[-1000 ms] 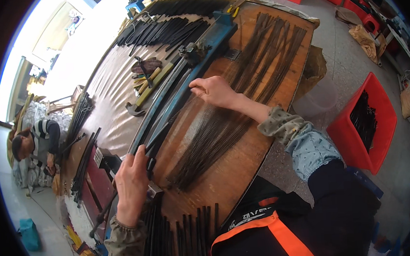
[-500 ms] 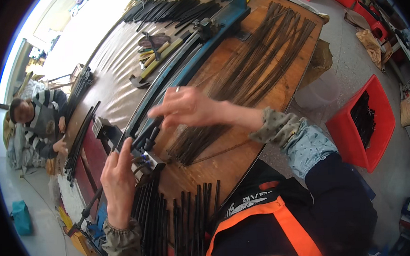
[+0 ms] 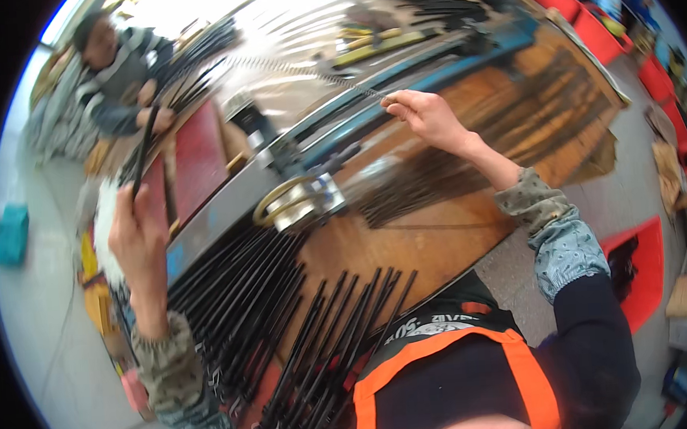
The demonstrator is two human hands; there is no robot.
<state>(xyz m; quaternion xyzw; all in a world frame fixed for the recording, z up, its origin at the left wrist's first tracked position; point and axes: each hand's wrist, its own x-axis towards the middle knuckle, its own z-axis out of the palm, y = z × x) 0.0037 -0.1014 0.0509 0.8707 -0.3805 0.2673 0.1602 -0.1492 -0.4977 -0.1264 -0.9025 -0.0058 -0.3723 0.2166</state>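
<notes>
Brown wooden bench, mid-frame: blue metal rail could snag coiled metal spring if right hand, pinching it, dips; left hand grips slim black rod.

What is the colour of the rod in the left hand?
The rod is black; the head view shows it best.

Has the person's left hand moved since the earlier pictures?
Yes. Judged against the larger red panel, the left hand has gone leftward: earlier it was to the panel's right; now it is to its left.
</notes>
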